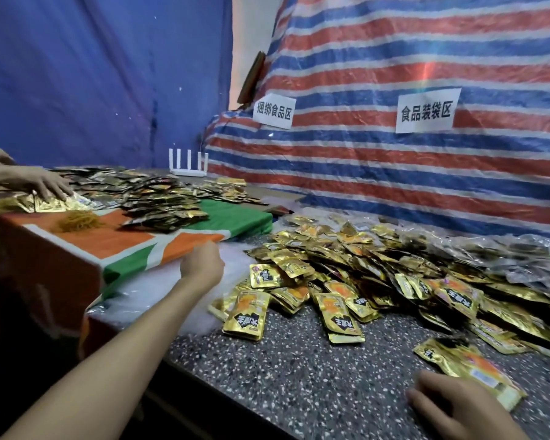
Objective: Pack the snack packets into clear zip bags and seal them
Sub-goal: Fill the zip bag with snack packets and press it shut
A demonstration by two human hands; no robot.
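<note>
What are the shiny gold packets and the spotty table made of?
The gold packets look like glossy metallised foil or plastic film: they glint and crinkle. The spotty table looks like speckled stone or terrazzo, dull grey with pale flecks; it may be printed laminate.

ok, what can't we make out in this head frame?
Head view, left hand: fingers hidden behind its own back, grip on clear zip bags unreadable.
Snack packets: small print blurred.
Plastic bags, far right: contents blurred, cut by the edge.
Other person's hand: arm cut by left edge.
</note>
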